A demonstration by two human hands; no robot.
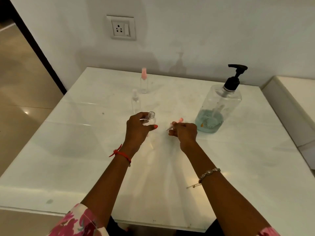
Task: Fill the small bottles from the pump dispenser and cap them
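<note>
**Bottle open, cap off, not filled yet**

- Left grip (139,128): wrapped round the open bottle (150,117), thumb across the front. The threaded neck sticks out above my fingers and tilts slightly right. I'm holding it low on the body so the mouth is free for the spout. It looks empty. I can't tell if its base touches the worktop (85,150).
- Right grip (185,132): pinching the pink spray cap (178,120) by its collar, with the dip tube trailing down-left. It's held just beside the bottle and off the surface, so the tube keeps clean and the cap is ready to go back on.
- Pump dispenser (219,106): stands upright on the worktop just right of my right grip. The black pump head faces left, towards the bottle side. Blue liquid is low, only the bottom part of the body.
- My read: the fill comes next. The bottle has to go under the spout and one hand has to press the pump. Both are occupied, so the cap probably needs parking first or pressing with the heel of the hand.
- In the way: nothing lies between bottle and spout except my own right grip.
- Others: a pink-capped bottle (144,80) and a clear-capped bottle (136,101) stand behind the left grip, both capped and apparently empty, well clear of the path.
- Wall socket (121,28) above the far edge, so mind splashes.
</note>
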